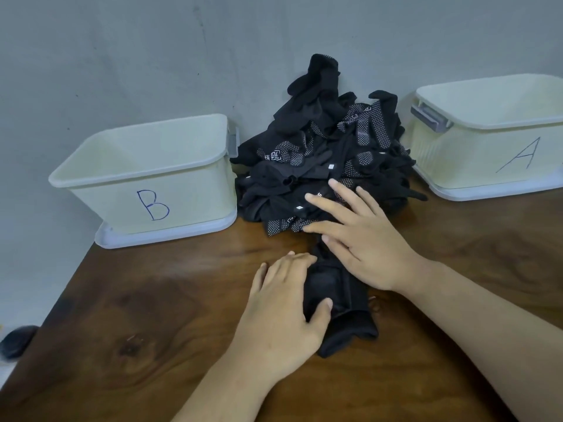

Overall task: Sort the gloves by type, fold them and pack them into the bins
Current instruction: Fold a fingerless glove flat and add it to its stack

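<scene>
A heap of black gloves (326,153) lies against the wall between two pale bins; some carry white grip dots, others are plain. One plain black glove (341,303) lies flat on the wooden table in front of the heap. My left hand (283,312) rests on its left side, the thumb pressing on the cloth. My right hand (359,239) lies flat with fingers spread, over the glove's far end and the near edge of the heap. Bin B (146,181) stands at the left, bin A (493,132) at the right.
The brown wooden table (152,315) ends at the left, where a dark object (16,339) sits below its edge. A grey wall stands right behind the bins and the heap. Both bins stand on white lids.
</scene>
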`<state>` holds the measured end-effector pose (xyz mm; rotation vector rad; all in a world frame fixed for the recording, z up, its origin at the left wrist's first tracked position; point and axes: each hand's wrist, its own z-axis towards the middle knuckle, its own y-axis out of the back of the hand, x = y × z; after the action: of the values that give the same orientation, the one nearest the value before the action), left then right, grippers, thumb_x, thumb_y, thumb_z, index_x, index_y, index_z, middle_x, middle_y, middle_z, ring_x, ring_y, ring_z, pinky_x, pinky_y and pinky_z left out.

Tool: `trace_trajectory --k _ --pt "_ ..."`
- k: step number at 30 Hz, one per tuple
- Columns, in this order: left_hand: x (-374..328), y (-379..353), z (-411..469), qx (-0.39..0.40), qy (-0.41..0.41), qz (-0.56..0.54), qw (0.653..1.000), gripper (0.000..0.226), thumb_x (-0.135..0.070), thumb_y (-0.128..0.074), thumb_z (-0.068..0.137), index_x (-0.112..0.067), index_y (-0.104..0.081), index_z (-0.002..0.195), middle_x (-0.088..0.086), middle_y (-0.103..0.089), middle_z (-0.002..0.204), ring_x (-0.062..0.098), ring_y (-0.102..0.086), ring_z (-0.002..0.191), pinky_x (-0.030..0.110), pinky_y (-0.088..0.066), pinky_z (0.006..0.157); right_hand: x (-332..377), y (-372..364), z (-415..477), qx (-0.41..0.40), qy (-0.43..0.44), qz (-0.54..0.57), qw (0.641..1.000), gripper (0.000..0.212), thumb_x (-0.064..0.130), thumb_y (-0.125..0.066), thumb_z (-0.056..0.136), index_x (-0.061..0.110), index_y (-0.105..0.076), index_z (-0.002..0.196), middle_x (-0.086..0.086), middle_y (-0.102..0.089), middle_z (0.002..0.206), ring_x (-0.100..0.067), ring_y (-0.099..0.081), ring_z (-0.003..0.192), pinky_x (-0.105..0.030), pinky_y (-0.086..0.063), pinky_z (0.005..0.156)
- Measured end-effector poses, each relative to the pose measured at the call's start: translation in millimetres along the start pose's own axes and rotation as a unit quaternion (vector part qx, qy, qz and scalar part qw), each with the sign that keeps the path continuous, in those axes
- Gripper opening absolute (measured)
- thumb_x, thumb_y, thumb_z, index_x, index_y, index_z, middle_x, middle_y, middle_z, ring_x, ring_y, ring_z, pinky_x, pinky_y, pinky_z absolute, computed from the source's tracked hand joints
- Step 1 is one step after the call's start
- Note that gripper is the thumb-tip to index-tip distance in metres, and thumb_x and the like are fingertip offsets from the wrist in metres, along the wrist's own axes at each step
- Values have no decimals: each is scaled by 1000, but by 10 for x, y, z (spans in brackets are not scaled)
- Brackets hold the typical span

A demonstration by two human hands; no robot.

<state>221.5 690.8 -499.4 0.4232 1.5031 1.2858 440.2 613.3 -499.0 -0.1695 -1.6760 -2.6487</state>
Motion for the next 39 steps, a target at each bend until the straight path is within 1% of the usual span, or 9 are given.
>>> trace_trajectory --k 5,9,11,15,21,28,31,34,39 --pt "23 -1 -20 1 2 -9 1000 67 -55 -53 101 -40 -23 159 -28 -26 162 -10 1 156 29 5 131 21 -15 7 -8 -60 32 998 52 31 -40 116 35 -31 167 23 -18 174 -11 4 165 -54 -8 132" --pt "21 2 -11 2 -6 -7 1000 68 -53 -52 102 -38 -23 161 -26 -25 164 -8 1 156 33 3 132 26 38 -25 -41 -73 95 992 41 22 -49 114 34 -57 152 23 -34 168 -9 -7 164 -47 -7 132" --pt "19 -5 -17 3 -11 -4 1000 67 -52 -53 102 -38 -23 161 -26 -24 164 -10 2 155 31 3 132 -18 62 -90 -77 -76 101 989 35 14 -56 108 31 -70 136 19 -47 160 -12 -20 161 -48 -18 130" --pt "4 8 -17 5 -12 -5 1000 63 -51 -54 102 -41 -27 159 -29 -25 162 -16 3 151 34 -1 133 -274 182 -281 -157 -144 69 975 33 7 -62 99 26 -75 122 11 -60 146 -18 -39 151 -44 -32 124" --pt "-53 4 -1 19 -28 41 999 53 -55 -52 103 -48 -36 153 -33 -28 161 -13 -4 154 37 -2 133 -702 358 -602 -177 -279 94 939 47 9 -60 98 24 -65 142 9 -56 150 -15 -40 143 -33 -32 123" --pt "-285 -136 130 5 -59 55 997 57 -71 -44 95 -50 -43 148 -35 -34 155 -14 -19 148 38 -14 131 -780 334 -631 -136 -209 82 965 52 10 -62 97 24 -61 147 12 -51 156 -15 -38 146 -30 -28 123" --pt "-286 -172 221 -51 -59 36 996 48 -68 -44 99 -48 -52 142 -34 -40 151 -11 -27 146 36 -23 127 -785 273 -572 -121 -187 65 973 53 13 -60 98 26 -59 149 12 -48 160 -15 -35 148 -39 -34 123" --pt "-208 -160 426 -168 -52 22 984 38 -49 -51 102 -36 -61 137 -23 -48 150 1 -36 147 41 -33 123 -808 263 -507 -142 -195 71 968 51 15 -58 101 27 -57 151 13 -46 161 -16 -36 148 -37 -31 125" --pt "-49 -137 877 -254 -34 80 963 40 -28 -60 104 -27 -59 143 -10 -43 163 15 -23 160 54 -28 126 -825 204 -228 -182 -160 51 969 48 20 -54 108 25 -51 156 11 -45 162 -16 -40 149 -36 -32 123"
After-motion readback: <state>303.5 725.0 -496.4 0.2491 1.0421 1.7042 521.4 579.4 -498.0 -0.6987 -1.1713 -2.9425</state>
